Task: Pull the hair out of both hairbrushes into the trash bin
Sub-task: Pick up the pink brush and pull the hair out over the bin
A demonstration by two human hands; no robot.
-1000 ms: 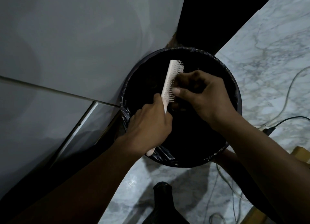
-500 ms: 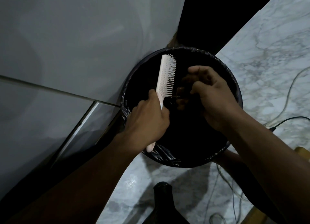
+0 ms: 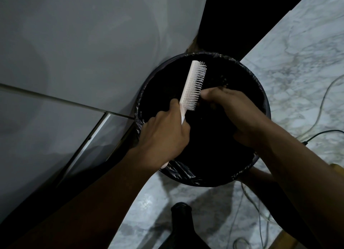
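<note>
A round trash bin lined with a black bag stands on the marble floor beside a grey wall. My left hand grips the handle of a pale pink hairbrush and holds it over the bin, bristles facing right. My right hand is over the bin with its fingertips pinched against the lower bristles. Whether hair lies between those fingers is too dark to tell. No other hairbrush is in view.
A dark bottle-like object stands on the floor in front of the bin. Cables run over the marble floor on the right. A dark gap opens behind the bin.
My right hand pulled away from the bristles, then came back to them lower down. The brush tilted slightly while my left hand kept hold of it.
</note>
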